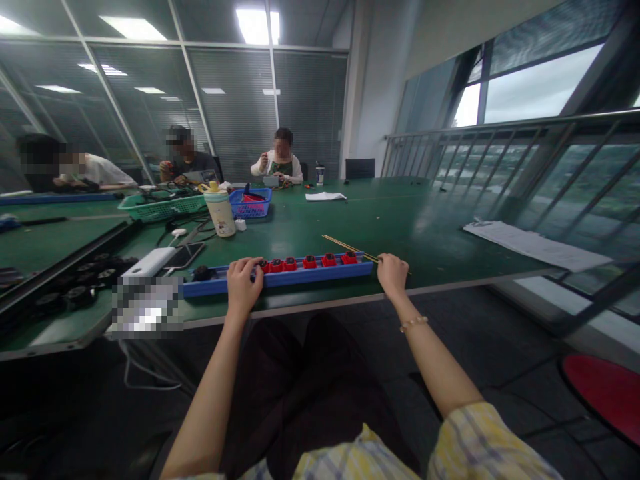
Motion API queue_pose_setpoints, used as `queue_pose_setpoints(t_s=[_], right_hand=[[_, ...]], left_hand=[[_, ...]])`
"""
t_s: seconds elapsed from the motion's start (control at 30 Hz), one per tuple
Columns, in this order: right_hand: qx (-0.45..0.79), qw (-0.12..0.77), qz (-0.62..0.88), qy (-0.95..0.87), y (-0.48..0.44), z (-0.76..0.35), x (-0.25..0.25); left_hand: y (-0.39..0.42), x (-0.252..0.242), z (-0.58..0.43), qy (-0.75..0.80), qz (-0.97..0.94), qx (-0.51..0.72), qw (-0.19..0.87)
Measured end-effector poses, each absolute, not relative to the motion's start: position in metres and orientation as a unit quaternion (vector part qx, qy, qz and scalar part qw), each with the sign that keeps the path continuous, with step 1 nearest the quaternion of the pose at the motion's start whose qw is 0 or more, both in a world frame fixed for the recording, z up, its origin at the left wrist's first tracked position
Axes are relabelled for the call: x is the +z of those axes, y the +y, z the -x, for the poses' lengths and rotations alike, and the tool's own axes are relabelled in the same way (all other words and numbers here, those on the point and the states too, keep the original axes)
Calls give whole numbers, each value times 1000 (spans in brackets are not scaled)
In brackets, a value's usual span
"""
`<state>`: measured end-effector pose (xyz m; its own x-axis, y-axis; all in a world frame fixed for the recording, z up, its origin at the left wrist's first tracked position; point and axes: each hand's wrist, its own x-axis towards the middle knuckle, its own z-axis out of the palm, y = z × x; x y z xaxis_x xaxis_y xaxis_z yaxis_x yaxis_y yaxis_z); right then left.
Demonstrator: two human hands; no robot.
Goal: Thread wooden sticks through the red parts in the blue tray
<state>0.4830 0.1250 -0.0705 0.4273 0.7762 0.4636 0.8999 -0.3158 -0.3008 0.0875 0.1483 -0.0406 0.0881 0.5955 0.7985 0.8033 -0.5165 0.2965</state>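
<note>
The long blue tray [280, 279] of red parts [310, 262] lies along the near edge of the bench [400, 220], light and stiff-looking, best held by its ends: the left hand [244, 287] clamps one, the right hand [393, 275] curls just past the other.

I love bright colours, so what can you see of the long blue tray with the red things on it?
The long blue tray looks like plastic and lies flat along the near edge of the green table. It is narrow, with a raised front edge, and holds a straight row of square red pieces; six show. The person's left hand rests over it towards the left end, hiding part of it. A dark round piece sits at that end.
</note>
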Motion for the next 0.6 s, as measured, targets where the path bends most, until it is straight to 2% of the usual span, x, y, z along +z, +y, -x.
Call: queue_pose_setpoints(t_s=[0.1,0.2,0.3,0.6], right_hand=[[-138,274,825,-476,126,-480,-73],[-135,233,858,-438,126,-478,-74],[-140,200,862,-444,124,-476,-72],[-125,190,870,-437,122,-470,-63]], left_hand=[[148,-40,-88,-483,728,-474,109],[147,-40,-88,-481,728,-475,110],[146,-39,-89,-482,728,-475,110],[147,-39,-88,-484,728,-474,107]])
